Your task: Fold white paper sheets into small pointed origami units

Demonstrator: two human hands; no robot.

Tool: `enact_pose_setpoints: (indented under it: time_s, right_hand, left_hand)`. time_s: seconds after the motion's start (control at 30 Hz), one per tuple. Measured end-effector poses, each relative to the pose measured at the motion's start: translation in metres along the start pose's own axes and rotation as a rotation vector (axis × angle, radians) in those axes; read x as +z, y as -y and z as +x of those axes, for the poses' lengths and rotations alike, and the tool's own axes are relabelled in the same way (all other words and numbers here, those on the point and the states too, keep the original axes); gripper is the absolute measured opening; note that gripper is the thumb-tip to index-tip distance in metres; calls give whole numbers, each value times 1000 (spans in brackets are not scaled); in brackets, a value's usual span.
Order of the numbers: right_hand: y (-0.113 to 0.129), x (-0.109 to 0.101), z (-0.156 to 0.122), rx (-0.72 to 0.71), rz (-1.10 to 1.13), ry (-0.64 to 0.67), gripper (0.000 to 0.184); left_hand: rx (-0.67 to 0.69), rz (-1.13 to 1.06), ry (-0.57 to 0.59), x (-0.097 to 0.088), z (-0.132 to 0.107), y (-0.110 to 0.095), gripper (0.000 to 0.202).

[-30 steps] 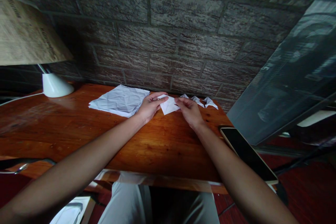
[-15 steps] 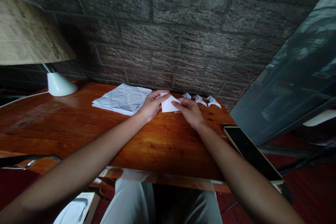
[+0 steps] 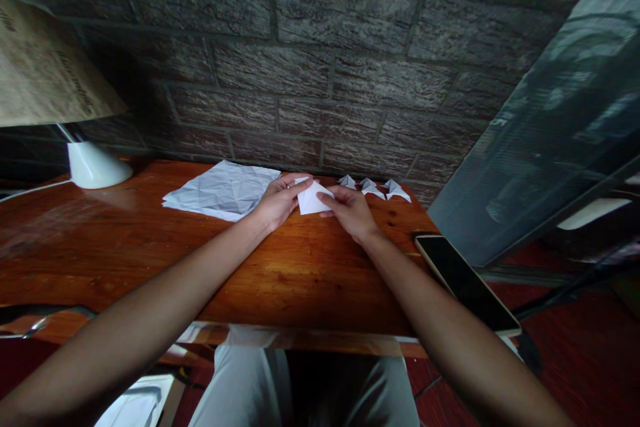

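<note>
A small folded piece of white paper (image 3: 311, 201) is held between both hands above the wooden table. My left hand (image 3: 281, 201) pinches its upper left edge, thumb on top. On the other side, my right hand (image 3: 349, 209) grips the right corner with the thumb on its face; the fingers behind the paper are hidden. Just left of my left hand lies a stack of creased white paper sheets (image 3: 227, 188). Behind and right of my right hand stand three folded paper shapes (image 3: 370, 188) in a row.
On the wooden table (image 3: 280, 287), a lamp with a white base (image 3: 97, 165) stands at the left. A dark-screened tablet (image 3: 465, 280) lies at the right edge. A stone-block wall (image 3: 300, 67) rises behind, and a grey translucent panel (image 3: 500, 167) leans at the right.
The whole view has shifted slightly, so things appear further left. Both hands still grip the folded paper in nearly the same pose.
</note>
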State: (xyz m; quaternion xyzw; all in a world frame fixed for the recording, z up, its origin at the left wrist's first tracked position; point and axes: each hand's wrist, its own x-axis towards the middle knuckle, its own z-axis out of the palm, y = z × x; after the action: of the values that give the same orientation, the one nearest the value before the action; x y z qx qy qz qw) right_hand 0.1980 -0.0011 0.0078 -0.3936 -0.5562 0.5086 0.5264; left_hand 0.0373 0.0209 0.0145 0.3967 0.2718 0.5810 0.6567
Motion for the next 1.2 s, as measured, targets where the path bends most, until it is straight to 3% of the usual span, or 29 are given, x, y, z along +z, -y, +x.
enact_pose_setpoints:
  time_s: [0.4,0.77,1.03,1.2]
  right_hand:
    - [15,3,-4,36,47,12,32]
    - [9,4,-2,6,64,18,41]
    - [8,8,-2,-82,3,-8,44]
    - [9,8,-2,-120,-49,-5,46]
  left_hand:
    - [-72,-3,73,4,-4,-8,29]
    - [-51,-6,-82,4,0,-6,46]
    - [-46,-82,-18,7,-3,-8,32]
    - [-9,-62,-60,6,-2,-9,26]
